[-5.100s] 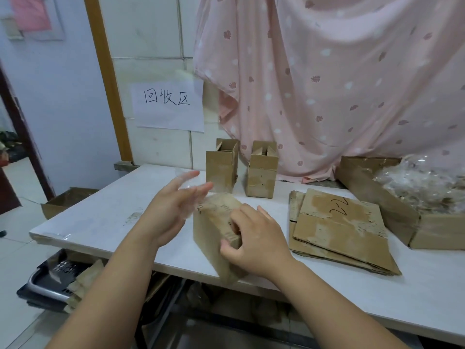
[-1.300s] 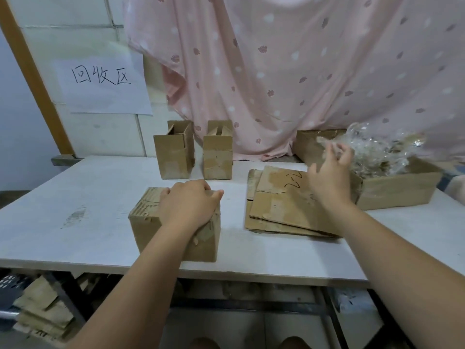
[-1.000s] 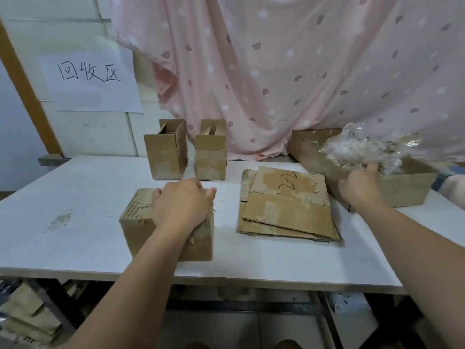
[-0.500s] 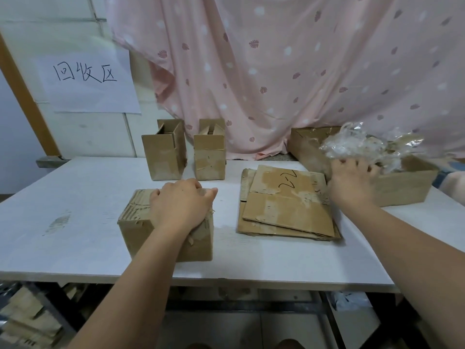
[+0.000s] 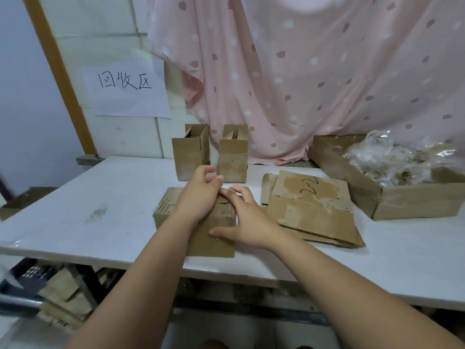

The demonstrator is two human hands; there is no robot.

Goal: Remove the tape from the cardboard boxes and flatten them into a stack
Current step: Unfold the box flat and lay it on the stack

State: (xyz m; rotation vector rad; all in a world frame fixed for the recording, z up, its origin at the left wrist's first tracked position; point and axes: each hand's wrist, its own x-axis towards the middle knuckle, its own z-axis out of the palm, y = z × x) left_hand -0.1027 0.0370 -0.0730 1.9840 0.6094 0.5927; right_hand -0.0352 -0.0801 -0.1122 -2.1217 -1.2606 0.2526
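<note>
Your right hand (image 5: 247, 217) has come back from the tape bin (image 5: 392, 197) at two o'clock; both hands, right spread, left hand (image 5: 198, 195) loosely curled, rest on the box (image 5: 201, 238) at table (image 5: 75, 222) centre. Two open boxes (image 5: 191, 154) stand at twelve, one flat stack (image 5: 312, 210) at three.

A big white table (image 5: 75, 217) fills the middle of the room. Behind it is a wall of white tiles (image 5: 105, 23) with a white paper sign with black writing (image 5: 125, 89) stuck on it. A pink cloth with small spots (image 5: 302, 71) hangs beside the sign. A brown wooden post (image 5: 60, 76) runs up the wall on the left.
</note>
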